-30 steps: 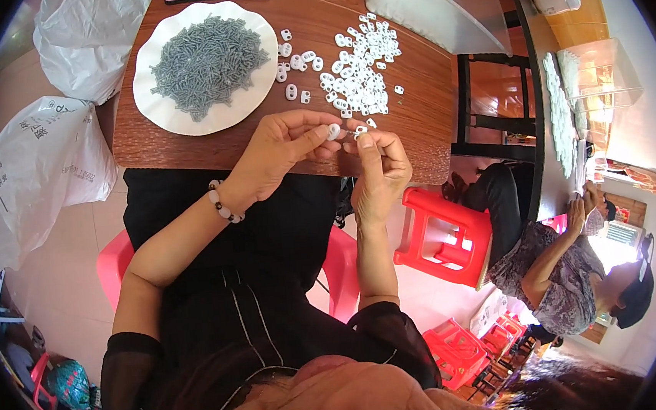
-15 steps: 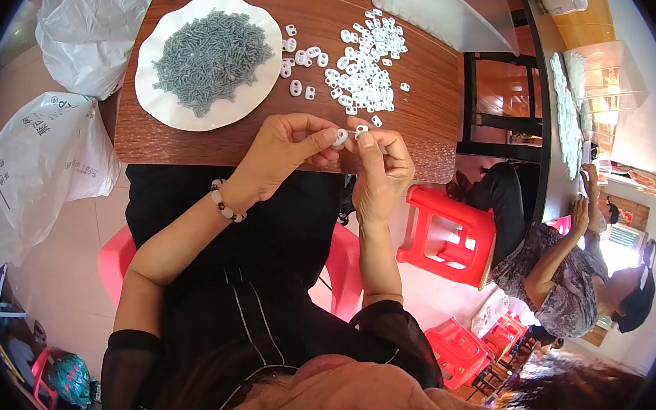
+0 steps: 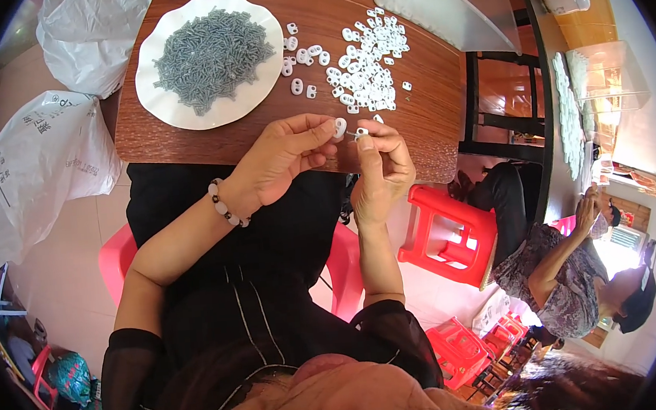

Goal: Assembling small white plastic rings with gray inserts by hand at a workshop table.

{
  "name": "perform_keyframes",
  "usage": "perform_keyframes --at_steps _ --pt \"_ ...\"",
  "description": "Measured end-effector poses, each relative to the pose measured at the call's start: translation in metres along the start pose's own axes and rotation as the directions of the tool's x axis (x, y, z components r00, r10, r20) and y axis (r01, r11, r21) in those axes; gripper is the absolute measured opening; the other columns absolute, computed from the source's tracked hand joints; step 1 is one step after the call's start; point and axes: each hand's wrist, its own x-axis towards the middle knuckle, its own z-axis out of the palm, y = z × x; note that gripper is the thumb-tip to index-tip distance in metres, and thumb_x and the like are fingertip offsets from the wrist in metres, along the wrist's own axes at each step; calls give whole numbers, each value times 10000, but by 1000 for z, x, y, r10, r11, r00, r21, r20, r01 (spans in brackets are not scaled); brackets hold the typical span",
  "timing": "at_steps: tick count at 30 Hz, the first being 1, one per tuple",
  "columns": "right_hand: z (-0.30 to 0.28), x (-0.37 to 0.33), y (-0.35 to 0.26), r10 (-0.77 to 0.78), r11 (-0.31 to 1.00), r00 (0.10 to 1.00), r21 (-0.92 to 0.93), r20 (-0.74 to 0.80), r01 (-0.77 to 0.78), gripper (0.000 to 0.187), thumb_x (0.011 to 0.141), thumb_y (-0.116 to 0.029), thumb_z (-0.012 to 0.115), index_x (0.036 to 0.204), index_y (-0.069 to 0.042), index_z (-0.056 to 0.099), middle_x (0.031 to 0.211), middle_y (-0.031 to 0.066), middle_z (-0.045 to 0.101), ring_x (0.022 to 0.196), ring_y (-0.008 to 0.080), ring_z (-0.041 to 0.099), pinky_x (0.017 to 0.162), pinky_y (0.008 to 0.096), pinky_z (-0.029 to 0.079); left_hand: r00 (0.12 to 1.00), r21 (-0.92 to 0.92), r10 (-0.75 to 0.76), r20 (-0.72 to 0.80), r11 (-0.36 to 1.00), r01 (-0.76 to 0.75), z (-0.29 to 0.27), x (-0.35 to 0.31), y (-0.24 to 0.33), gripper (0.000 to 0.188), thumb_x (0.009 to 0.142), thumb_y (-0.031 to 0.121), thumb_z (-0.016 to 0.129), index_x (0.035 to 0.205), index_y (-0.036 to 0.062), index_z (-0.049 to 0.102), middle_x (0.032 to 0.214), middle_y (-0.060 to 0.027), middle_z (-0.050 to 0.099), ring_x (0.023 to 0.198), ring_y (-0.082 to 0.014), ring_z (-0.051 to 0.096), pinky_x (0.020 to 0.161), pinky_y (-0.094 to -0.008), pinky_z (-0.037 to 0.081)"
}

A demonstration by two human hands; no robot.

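Above the near edge of the brown table, my left hand [image 3: 287,153] pinches a white two-holed plastic piece [image 3: 340,128] between thumb and fingers. Close beside it, my right hand [image 3: 381,171] grips a smaller white two-holed piece [image 3: 361,132], thumb pressed on it. A thin grey pin-like bit [image 3: 351,133] shows in the narrow gap between the two pieces. Just beyond my hands lies a heap of similar white pieces [image 3: 367,67], with several more [image 3: 303,56] loose to its left. A white scalloped plate [image 3: 152,103] holds a pile of small grey rod-like parts [image 3: 212,58].
A white-lined open box [image 3: 436,15] stands at the table's far right. White sacks [image 3: 40,170] sit left of the table. Red stools [image 3: 446,234] are on the right, near a seated person [image 3: 557,279] at another table.
My left hand has raised its white piece slightly, and the thin bit between the two pieces shows more clearly. The other person's hands have come together.
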Motion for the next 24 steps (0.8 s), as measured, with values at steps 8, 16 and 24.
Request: perform_keyframes --at_steps 8,16,24 --pt "2 -1 -3 17 1000 1000 15 -3 -17 58 862 40 590 820 2 579 1022 142 630 764 78 563 700 216 473 1000 -30 13 16 999 -13 -1 0 -2 197 899 220 647 1016 61 651 913 6 641 794 -48 576 711 -187 472" --pt "2 0 -1 26 1000 1000 16 -1 -26 42 868 28 594 835 3 586 1008 156 642 758 95 586 705 228 492 999 -4 37 5 999 -37 0 -1 -3 203 894 218 654 1018 57 653 913 1 649 780 -50 580 709 -190 475" --pt "2 0 0 32 999 999 2 -1 -32 40 868 34 591 837 9 596 1005 148 644 767 98 589 702 226 490 998 42 56 -13 998 -55 1 -1 -2 168 911 197 626 1013 65 645 903 23 650 792 -44 592 703 -183 481"
